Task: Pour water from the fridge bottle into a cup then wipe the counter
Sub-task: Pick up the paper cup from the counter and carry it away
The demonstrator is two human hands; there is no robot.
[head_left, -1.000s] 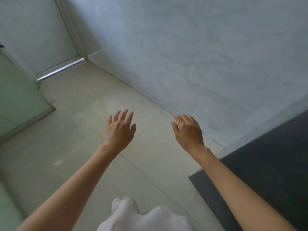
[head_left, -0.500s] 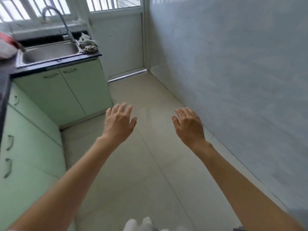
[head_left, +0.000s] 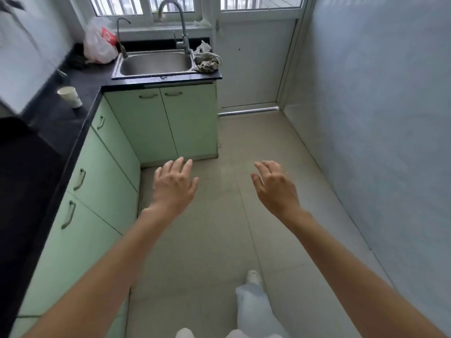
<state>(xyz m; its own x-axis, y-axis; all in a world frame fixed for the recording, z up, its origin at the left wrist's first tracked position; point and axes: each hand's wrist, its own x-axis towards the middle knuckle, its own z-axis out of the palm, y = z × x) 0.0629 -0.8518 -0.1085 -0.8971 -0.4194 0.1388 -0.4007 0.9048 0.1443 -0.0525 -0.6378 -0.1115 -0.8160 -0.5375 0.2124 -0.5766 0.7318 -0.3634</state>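
Head view, cup upright, counter

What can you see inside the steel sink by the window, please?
The steel sink shows only bare metal in its visible basin; nothing lies there. Its near inner wall is hidden by the front rim. A crumpled rag lies on the sink's right ledge, outside the basin.

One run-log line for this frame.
left hand open, empty | right hand open, empty | cup upright on counter | bottle unseen

Head view looks down the kitchen floor
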